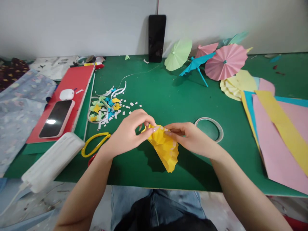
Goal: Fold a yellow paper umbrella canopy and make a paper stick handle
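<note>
A pleated yellow paper fan [166,149] hangs over the near middle of the green mat [168,99], its folds spreading downward. My left hand [130,134] pinches its top from the left. My right hand [190,138] pinches the same top from the right, fingertips nearly meeting. A ring of clear tape [209,128] lies just right of my right hand. Yellow-handled scissors [95,146] lie left of my left wrist.
Paper scraps [107,107] are piled at the left. A phone [56,118] and a white mouse [66,94] rest on a red board. Finished paper umbrellas [225,61] stand at the back right, coloured sheets [279,134] at the right. A black phone [157,38] leans on the wall.
</note>
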Demonstrator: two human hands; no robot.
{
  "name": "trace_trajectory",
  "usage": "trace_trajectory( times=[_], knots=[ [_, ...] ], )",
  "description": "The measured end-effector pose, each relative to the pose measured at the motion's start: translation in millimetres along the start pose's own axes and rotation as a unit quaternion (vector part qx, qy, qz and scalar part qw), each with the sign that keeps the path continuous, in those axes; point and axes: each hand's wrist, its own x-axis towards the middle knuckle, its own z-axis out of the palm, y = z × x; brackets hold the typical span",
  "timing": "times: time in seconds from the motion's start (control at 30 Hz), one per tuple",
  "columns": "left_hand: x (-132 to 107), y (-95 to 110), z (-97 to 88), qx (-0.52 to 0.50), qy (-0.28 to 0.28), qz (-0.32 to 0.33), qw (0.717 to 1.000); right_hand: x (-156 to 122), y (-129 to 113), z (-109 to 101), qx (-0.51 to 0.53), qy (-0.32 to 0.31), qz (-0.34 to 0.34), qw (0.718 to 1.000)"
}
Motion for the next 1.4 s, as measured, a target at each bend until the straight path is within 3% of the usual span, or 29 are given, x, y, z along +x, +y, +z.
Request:
trace_trajectory(
  times=[0.13, 0.2, 0.37, 0.5, 0.63, 1.4],
  knots=[
    [7, 17, 3.1, 0.121, -0.124, 0.017, 0.985, -1, 1, 1, -0.008, 0.002, -0.026, 1.000],
    [9, 23, 4.0, 0.175, -0.161, 0.011, 0.971, -1, 0, 1, -0.015, -0.003, -0.037, 0.999],
    [11, 31, 4.5, 0.229, -0.194, -0.037, 0.953, -4, -4, 0, -0.047, -0.009, -0.062, 0.997],
    [15, 35, 1.5, 0.251, -0.208, -0.023, 0.945, -8, -9, -2, -0.078, -0.009, -0.076, 0.994],
    [21, 35, -2.7, 0.210, -0.240, -0.013, 0.948, -12, -13, -4, -0.115, -0.019, -0.087, 0.989],
    [10, 20, -0.1, 0.135, -0.221, 0.039, 0.965, -18, -17, -1, -0.146, -0.058, -0.061, 0.986]
  ],
)
